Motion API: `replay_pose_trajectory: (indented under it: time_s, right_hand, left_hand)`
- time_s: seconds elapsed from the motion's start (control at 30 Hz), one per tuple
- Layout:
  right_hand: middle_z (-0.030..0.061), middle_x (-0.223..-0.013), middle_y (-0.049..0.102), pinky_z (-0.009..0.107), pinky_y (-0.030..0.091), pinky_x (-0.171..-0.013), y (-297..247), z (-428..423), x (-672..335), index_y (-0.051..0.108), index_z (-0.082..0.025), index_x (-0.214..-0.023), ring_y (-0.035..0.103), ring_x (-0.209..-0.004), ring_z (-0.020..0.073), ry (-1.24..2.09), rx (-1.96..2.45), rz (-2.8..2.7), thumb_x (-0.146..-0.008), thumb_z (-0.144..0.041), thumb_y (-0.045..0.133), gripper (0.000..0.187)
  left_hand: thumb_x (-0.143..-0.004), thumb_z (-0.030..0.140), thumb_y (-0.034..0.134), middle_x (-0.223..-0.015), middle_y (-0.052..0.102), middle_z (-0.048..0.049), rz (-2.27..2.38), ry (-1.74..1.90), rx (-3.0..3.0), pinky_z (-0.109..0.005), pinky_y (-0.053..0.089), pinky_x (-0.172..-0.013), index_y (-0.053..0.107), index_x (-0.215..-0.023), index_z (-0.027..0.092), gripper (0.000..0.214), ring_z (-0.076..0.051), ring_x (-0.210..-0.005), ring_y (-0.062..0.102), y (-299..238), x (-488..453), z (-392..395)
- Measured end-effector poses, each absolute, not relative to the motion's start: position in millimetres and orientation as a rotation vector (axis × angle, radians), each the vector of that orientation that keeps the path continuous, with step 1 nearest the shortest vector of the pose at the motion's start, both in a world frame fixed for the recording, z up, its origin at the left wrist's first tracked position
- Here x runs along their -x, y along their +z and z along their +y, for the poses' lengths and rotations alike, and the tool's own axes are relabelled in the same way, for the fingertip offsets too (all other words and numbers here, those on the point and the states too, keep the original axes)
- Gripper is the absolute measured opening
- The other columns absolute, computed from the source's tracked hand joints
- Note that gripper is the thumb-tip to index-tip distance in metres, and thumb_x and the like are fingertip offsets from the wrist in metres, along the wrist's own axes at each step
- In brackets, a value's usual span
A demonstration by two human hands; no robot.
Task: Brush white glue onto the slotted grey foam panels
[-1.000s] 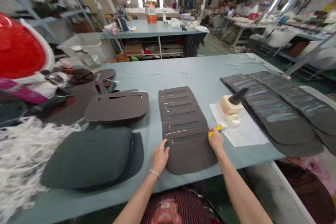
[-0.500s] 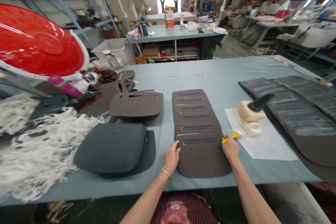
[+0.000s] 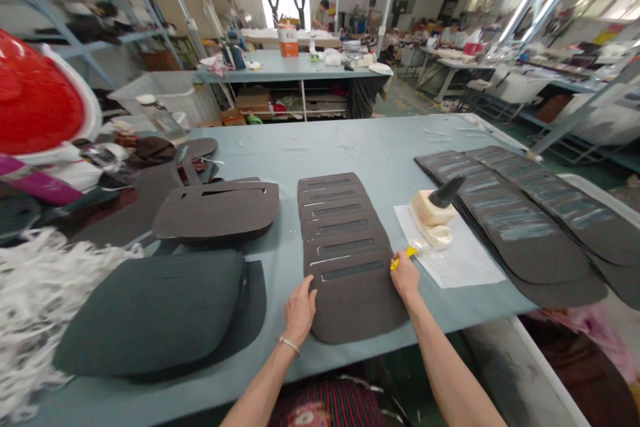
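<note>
In front of me lies a row of overlapping dark brown panels (image 3: pixel 357 300), each with a long slot near its far edge. Shiny wet-looking streaks run beside some slots. My left hand (image 3: pixel 300 310) touches the left edge of the nearest panel, fingers stretched out and thumb apart. At the right edge, my right hand (image 3: pixel 406 277) is closed around a small yellow tool (image 3: pixel 411 251) whose flat end sticks out toward the far right. Beyond it, a cream block (image 3: pixel 431 208) with a black cone-shaped piece (image 3: pixel 447 191) stands on a white sheet (image 3: pixel 467 267).
Streaked dark panels (image 3: pixel 530 240) are stacked at the right. Left of me lie a dark green curved piece (image 3: pixel 155 313), a brown slotted piece (image 3: pixel 220 210) and a heap of white strips (image 3: pixel 35 320). A red basin (image 3: pixel 35 93) stands beyond them. Another table (image 3: pixel 280 67) is behind.
The view has turned right, so everything sits further left in the picture. Both hands stay at the sides of the panels, and the yellow tool is still in my right hand.
</note>
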State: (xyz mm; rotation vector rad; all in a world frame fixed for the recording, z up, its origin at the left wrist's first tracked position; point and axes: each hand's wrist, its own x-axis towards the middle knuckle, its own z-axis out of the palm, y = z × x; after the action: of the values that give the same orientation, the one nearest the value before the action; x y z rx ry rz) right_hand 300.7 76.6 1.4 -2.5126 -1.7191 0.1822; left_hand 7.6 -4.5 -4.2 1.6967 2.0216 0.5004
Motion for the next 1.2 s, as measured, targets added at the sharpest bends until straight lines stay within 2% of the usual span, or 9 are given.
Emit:
replay_pose_trajectory:
  time_s: [0.33,0.43,0.57,0.87,1.2]
  right_hand:
    - [0.0027,-0.083,0.055,0.025,0.022,-0.052,-7,79,-301,0.051,-0.02,-0.098,0.053,-0.068,0.0138,0.108,2.462,-1.802,-0.091,-0.029,0.044,0.013]
    - [0.0045,-0.088,0.053,0.026,0.021,-0.05,-8,76,-301,0.051,-0.02,-0.098,0.052,-0.072,0.0144,0.033,2.388,-1.884,-0.091,-0.028,0.044,0.013]
    - [0.0061,-0.092,0.051,0.026,0.022,-0.05,-8,74,-301,0.051,-0.019,-0.1,0.051,-0.074,0.0151,-0.02,2.355,-1.894,-0.091,-0.03,0.044,0.016]
    - [0.0049,-0.084,0.054,0.026,0.027,-0.052,-7,77,-302,0.051,-0.02,-0.099,0.055,-0.072,0.0175,0.035,2.433,-1.874,-0.09,-0.036,0.044,0.02]
    - [0.0053,-0.082,0.057,0.025,0.031,-0.055,-6,78,-298,0.05,-0.018,-0.1,0.058,-0.073,0.0185,0.017,2.462,-1.833,-0.09,-0.036,0.045,0.021]
  left_hand:
    - [-0.09,0.025,0.04,-0.103,0.062,-0.0083,2.116,0.335,-1.738,-0.029,0.045,-0.077,0.044,-0.128,0.024,0.038,-0.019,-0.091,0.06,5,-14,-4]
    - [-0.089,0.026,0.041,-0.099,0.058,-0.0091,2.191,0.245,-1.815,-0.03,0.043,-0.076,0.046,-0.126,0.024,0.038,-0.021,-0.091,0.057,12,-17,-4]
    - [-0.088,0.028,0.043,-0.101,0.052,-0.0084,2.204,0.229,-1.868,-0.029,0.042,-0.074,0.048,-0.123,0.027,0.036,-0.02,-0.088,0.054,17,-15,-4]
    - [-0.088,0.025,0.041,-0.099,0.053,-0.008,2.154,0.307,-1.827,-0.032,0.04,-0.079,0.045,-0.125,0.028,0.038,-0.021,-0.092,0.052,13,-8,-8]
    - [-0.084,0.018,0.047,-0.108,0.054,-0.0106,2.214,0.494,-1.634,-0.033,0.039,-0.086,0.04,-0.124,0.016,0.041,-0.022,-0.101,0.051,12,-15,-10]
